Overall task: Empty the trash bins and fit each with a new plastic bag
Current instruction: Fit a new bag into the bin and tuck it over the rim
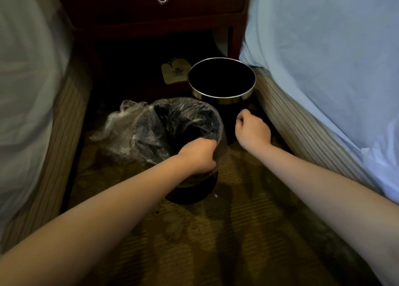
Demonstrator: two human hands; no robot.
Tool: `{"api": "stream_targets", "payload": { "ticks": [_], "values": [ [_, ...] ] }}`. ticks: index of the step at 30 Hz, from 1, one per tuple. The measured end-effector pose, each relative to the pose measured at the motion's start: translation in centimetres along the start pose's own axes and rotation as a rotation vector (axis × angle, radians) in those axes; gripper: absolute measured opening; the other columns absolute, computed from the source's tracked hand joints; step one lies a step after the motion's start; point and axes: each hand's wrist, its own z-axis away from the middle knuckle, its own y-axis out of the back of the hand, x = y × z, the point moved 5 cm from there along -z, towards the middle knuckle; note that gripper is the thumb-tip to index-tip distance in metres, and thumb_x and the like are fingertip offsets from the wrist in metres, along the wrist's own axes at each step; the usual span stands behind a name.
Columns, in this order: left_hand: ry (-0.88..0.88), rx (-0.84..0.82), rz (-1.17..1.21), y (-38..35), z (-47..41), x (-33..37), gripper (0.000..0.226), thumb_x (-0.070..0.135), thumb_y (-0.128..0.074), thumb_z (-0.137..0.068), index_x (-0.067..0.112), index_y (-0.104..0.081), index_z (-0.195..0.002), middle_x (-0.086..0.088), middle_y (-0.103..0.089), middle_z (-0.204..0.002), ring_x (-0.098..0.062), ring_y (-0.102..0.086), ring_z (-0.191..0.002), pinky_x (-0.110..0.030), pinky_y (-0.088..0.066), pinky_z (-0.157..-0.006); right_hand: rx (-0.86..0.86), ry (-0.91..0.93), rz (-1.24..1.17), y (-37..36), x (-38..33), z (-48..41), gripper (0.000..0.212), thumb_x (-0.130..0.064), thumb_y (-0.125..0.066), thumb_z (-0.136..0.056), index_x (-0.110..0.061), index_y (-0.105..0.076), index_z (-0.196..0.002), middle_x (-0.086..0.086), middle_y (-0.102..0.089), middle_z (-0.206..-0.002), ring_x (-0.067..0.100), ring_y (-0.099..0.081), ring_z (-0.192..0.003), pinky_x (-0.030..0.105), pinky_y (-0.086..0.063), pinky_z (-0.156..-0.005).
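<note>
The bag point(129, 130) lines the near bin point(190, 191) on the carpet point(216, 242). The left hand point(198, 154) grips the bag at the bin's near rim. The right hand point(252, 130) is curled beside the bare far bin point(222, 98); its contents cannot be determined.

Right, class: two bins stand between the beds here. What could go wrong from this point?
1. The left hand grips the clear plastic bag at the rim of the near bin; a hard tug might tear the thin film or tip the bin.
2. Slack bag bunches on the bin's left, so it may slip off the rim.
3. The metal-rimmed bin behind shows no liner and might get skipped.
</note>
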Motion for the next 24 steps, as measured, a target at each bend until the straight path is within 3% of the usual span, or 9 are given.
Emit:
{"api": "stream_targets", "payload": {
  "ticks": [3,5,8,11,15,18,21,22,24],
  "values": [
    [0.021,-0.143,0.109,1.0,0.6,-1.9,0.046,0.059,-0.058,-0.084,0.013,-0.063,-0.089,-0.002,-0.062,-0.083,-0.019,-0.060,-0.075,-0.033,-0.050,-0.067,0.062,0.179,-0.101,1.2,-3.0,-0.8,0.021,-0.022,-0.046,-0.099,-0.016,-0.059,-0.115,0.002,-0.065,-0.103,0.023,-0.060,-0.094,0.041,-0.048,-0.078],
    [0.069,-0.120,0.179,2.4,0.7,-4.1,0.050,0.058,-0.049,-0.090,0.011,-0.065,-0.086,-0.005,-0.061,-0.078,-0.021,-0.058,-0.071,-0.033,-0.045,-0.065,0.075,0.295,-0.086,1.1,-5.1,-1.1,0.020,-0.020,-0.048,-0.098,-0.014,-0.061,-0.111,0.002,-0.065,-0.104,0.021,-0.060,-0.098,0.041,-0.048,-0.083],
    [0.139,-0.185,-0.191,2.9,0.7,-7.6,0.038,0.046,-0.045,-0.097,0.017,-0.061,-0.114,-0.005,-0.064,-0.107,-0.023,-0.059,-0.096,-0.036,-0.047,-0.081,0.059,0.476,-0.003,0.5,-8.5,-0.9,0.019,-0.018,-0.049,-0.096,-0.014,-0.063,-0.108,0.001,-0.064,-0.104,0.020,-0.059,-0.102,0.037,-0.048,-0.084],
    [0.285,-0.487,-0.454,1.4,1.8,-9.7,0.040,0.026,-0.038,-0.101,0.012,-0.045,-0.137,-0.010,-0.049,-0.136,-0.031,-0.046,-0.124,-0.042,-0.037,-0.100,-0.024,0.612,0.072,-0.7,-11.3,0.0,0.022,-0.017,-0.046,-0.097,-0.013,-0.063,-0.110,0.003,-0.064,-0.105,0.019,-0.058,-0.103,0.031,-0.046,-0.084],
    [0.258,-0.486,-0.466,1.4,1.0,-9.3,0.037,0.015,-0.037,-0.099,0.009,-0.048,-0.134,-0.011,-0.051,-0.133,-0.032,-0.049,-0.121,-0.044,-0.038,-0.098,-0.424,0.513,0.098,-3.9,-13.1,0.1,0.030,-0.023,-0.049,-0.099,-0.021,-0.061,-0.126,-0.001,-0.064,-0.124,0.017,-0.058,-0.113,0.031,-0.048,-0.093],
    [0.214,-0.427,-0.482,1.7,0.6,-9.4,0.029,0.015,-0.042,-0.097,0.012,-0.054,-0.123,-0.006,-0.057,-0.116,-0.028,-0.056,-0.107,-0.041,-0.042,-0.087,-0.735,0.560,0.365,-6.1,-13.6,1.1,0.039,-0.026,-0.045,-0.101,-0.024,-0.050,-0.140,0.001,-0.055,-0.138,0.021,-0.052,-0.122,0.034,-0.045,-0.097],
    [0.208,-0.408,-0.453,1.4,0.8,-10.8,0.011,0.014,-0.047,-0.094,0.014,-0.058,-0.093,-0.001,-0.053,-0.084,-0.023,-0.054,-0.079,-0.036,-0.042,-0.070,-1.188,0.480,0.705,-7.0,-11.7,2.9,0.029,-0.017,-0.038,-0.103,-0.011,-0.054,-0.126,0.004,-0.056,-0.100,0.018,-0.053,-0.083,0.028,-0.041,-0.070],
    [0.214,-0.381,-0.445,1.5,0.7,-11.2,0.013,0.015,-0.047,-0.094,0.014,-0.055,-0.083,0.000,-0.050,-0.078,-0.022,-0.052,-0.075,-0.035,-0.043,-0.068,-1.264,0.422,0.732,-7.0,-11.4,3.0,0.022,-0.015,-0.037,-0.103,-0.011,-0.057,-0.110,0.002,-0.051,-0.089,0.015,-0.047,-0.073,0.026,-0.037,-0.064],
    [0.211,-0.305,-0.415,1.7,0.5,-11.6,0.018,0.017,-0.048,-0.094,0.015,-0.053,-0.076,-0.001,-0.050,-0.074,-0.023,-0.053,-0.073,-0.036,-0.045,-0.066,-1.224,0.400,0.660,-7.6,-11.5,2.3,0.024,-0.020,-0.040,-0.102,-0.013,-0.062,-0.110,0.004,-0.056,-0.099,0.018,-0.053,-0.083,0.028,-0.043,-0.073]
  ]
}}
